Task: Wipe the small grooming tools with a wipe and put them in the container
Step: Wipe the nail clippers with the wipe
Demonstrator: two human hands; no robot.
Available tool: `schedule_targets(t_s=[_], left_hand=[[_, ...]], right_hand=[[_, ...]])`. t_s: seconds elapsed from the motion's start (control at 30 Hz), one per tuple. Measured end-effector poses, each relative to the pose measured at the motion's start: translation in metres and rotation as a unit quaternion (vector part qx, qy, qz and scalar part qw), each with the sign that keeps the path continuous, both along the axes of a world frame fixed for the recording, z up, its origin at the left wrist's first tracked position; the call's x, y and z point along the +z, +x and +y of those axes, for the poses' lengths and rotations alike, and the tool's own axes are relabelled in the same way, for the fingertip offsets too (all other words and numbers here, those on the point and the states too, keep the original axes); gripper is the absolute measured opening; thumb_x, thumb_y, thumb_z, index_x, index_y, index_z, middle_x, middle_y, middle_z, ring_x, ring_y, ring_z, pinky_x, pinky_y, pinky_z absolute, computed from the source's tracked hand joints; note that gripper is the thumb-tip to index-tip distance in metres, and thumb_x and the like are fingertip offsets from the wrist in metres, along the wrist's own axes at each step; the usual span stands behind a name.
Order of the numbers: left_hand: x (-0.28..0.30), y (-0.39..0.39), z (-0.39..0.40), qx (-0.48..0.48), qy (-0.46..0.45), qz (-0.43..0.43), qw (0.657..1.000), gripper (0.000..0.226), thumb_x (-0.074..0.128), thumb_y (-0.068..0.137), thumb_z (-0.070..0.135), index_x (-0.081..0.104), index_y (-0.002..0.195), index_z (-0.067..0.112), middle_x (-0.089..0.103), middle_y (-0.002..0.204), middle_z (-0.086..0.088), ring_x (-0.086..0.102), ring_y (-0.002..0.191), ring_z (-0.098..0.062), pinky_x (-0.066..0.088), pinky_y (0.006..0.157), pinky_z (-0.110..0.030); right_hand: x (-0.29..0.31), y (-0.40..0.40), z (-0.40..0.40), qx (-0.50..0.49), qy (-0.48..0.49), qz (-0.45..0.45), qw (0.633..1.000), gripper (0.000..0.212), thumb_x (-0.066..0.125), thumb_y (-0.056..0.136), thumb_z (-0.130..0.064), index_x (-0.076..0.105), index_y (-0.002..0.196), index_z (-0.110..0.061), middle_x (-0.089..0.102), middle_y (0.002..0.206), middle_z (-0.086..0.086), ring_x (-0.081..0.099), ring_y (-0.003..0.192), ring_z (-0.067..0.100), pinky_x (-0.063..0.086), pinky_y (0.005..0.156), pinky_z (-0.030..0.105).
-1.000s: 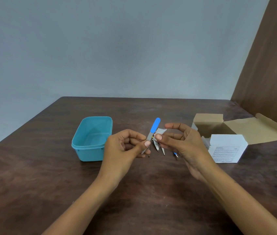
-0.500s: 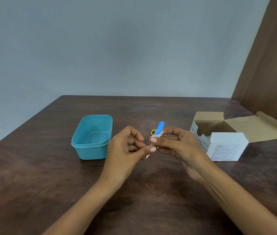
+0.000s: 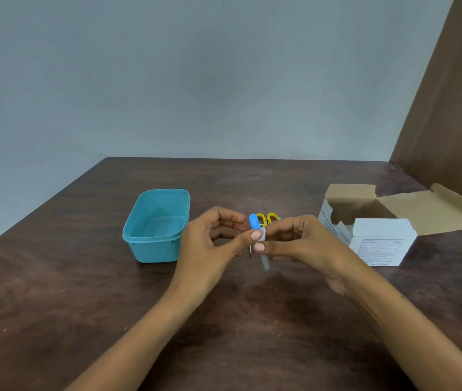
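My left hand (image 3: 210, 244) pinches a small blue-handled tool (image 3: 253, 221) held upright over the middle of the table. My right hand (image 3: 297, 241) pinches a small white wipe (image 3: 262, 234) around the tool's shaft, just below the blue handle. Its metal end (image 3: 265, 262) sticks out below my fingers. Behind the hands, the yellow handles of small scissors (image 3: 266, 218) lie on the table. The teal plastic container (image 3: 156, 224) stands open to the left, with nothing visible inside.
An open cardboard box (image 3: 376, 224) with a white printed front stands at the right, flaps spread. A brown wooden panel (image 3: 450, 108) rises at the far right. The dark wooden table (image 3: 83, 277) ends at a grey wall.
The tool has tipped from slanting to nearly upright. My right hand moved in and wrapped the wipe around its shaft, and the hands drew together. The scissors' yellow handles have come into sight.
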State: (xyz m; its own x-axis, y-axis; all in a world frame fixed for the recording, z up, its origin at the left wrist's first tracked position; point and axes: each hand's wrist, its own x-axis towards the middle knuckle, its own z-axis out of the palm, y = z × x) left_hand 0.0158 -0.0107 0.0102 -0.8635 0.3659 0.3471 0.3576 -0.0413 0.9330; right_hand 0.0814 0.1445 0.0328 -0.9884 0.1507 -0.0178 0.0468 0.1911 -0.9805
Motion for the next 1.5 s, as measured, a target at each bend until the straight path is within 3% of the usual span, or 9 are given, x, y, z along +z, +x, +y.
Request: schedule_targets(t_s=[0.13,0.27,0.53,0.67,0.87,1.13,1.3,1.43,1.5], left_hand=[[-0.001,-0.001,0.001,-0.011,0.019,-0.003,1.0,0.004,0.074,0.076,0.01,0.072,0.078,0.009,0.073,0.075,-0.004,0.068,0.069,-0.009,0.055,0.058,-0.024],[0.0,0.0,0.001,-0.017,0.048,-0.002,0.999,0.007,0.073,0.076,0.009,0.07,0.079,0.004,0.072,0.076,-0.009,0.069,0.073,-0.016,0.056,0.061,-0.024],[0.004,0.002,0.002,-0.032,0.085,-0.016,0.996,0.008,0.071,0.078,0.005,0.067,0.08,-0.002,0.072,0.07,-0.003,0.068,0.063,-0.01,0.054,0.06,-0.019],[0.004,0.002,0.001,-0.023,0.088,-0.019,0.996,0.007,0.071,0.077,0.005,0.068,0.08,-0.001,0.072,0.072,-0.003,0.068,0.066,-0.009,0.055,0.062,-0.019],[0.005,0.001,-0.001,-0.026,0.08,-0.042,0.996,0.009,0.07,0.077,0.01,0.068,0.082,0.002,0.073,0.073,0.0,0.069,0.071,-0.009,0.057,0.062,-0.023],[0.005,0.001,-0.002,-0.03,0.058,-0.063,0.996,0.018,0.072,0.076,0.004,0.071,0.094,0.006,0.075,0.078,-0.006,0.071,0.07,-0.014,0.056,0.06,-0.021],[0.004,0.005,0.0,-0.016,0.083,-0.095,0.992,0.009,0.07,0.079,0.001,0.07,0.087,-0.003,0.075,0.077,-0.014,0.073,0.07,-0.019,0.055,0.057,-0.019],[0.004,0.008,0.004,-0.015,0.112,-0.148,0.982,0.01,0.069,0.079,-0.001,0.067,0.087,-0.006,0.075,0.078,-0.016,0.074,0.071,-0.02,0.054,0.054,-0.018],[0.004,0.01,0.004,-0.012,0.132,-0.169,0.977,0.01,0.07,0.078,-0.001,0.066,0.086,-0.006,0.074,0.078,-0.017,0.074,0.071,-0.02,0.054,0.054,-0.018]], right_hand=[[0.001,0.001,-0.003,0.019,0.019,-0.006,1.0,0.018,0.076,0.073,-0.011,0.075,0.091,-0.008,0.07,0.097,0.019,0.067,0.084,0.014,0.056,0.075,0.021],[0.003,0.001,-0.002,0.023,0.028,-0.034,0.999,0.016,0.078,0.071,-0.014,0.076,0.087,-0.012,0.071,0.096,0.015,0.065,0.084,0.011,0.055,0.079,0.024],[0.009,0.002,0.004,0.014,0.021,-0.071,0.997,0.014,0.08,0.069,-0.014,0.077,0.082,-0.012,0.074,0.081,0.004,0.065,0.072,0.005,0.05,0.061,0.014],[0.009,0.002,0.007,0.003,0.02,-0.066,0.998,0.009,0.079,0.07,-0.017,0.078,0.079,-0.016,0.074,0.082,0.002,0.066,0.077,0.008,0.056,0.073,0.021],[0.006,0.001,0.004,0.008,-0.014,0.001,1.0,0.016,0.072,0.078,-0.013,0.075,0.091,-0.006,0.074,0.091,0.01,0.069,0.08,0.01,0.056,0.071,0.019],[0.003,-0.001,0.005,-0.024,0.017,0.029,0.999,0.011,0.07,0.081,-0.015,0.075,0.085,-0.006,0.066,0.063,-0.005,0.056,0.056,0.0,0.043,0.053,0.009],[0.002,-0.008,0.011,-0.166,0.015,0.169,0.971,0.011,0.072,0.079,-0.009,0.074,0.077,-0.019,0.072,0.066,-0.009,0.065,0.066,0.008,0.057,0.065,0.025],[0.001,-0.006,0.016,-0.21,0.094,0.246,0.942,0.016,0.072,0.079,-0.008,0.076,0.088,-0.021,0.069,0.069,-0.006,0.06,0.062,0.008,0.058,0.069,0.04],[0.0,-0.005,0.013,-0.216,0.145,0.269,0.927,0.015,0.072,0.079,-0.009,0.076,0.086,-0.022,0.068,0.073,-0.003,0.062,0.064,0.009,0.055,0.067,0.037]])
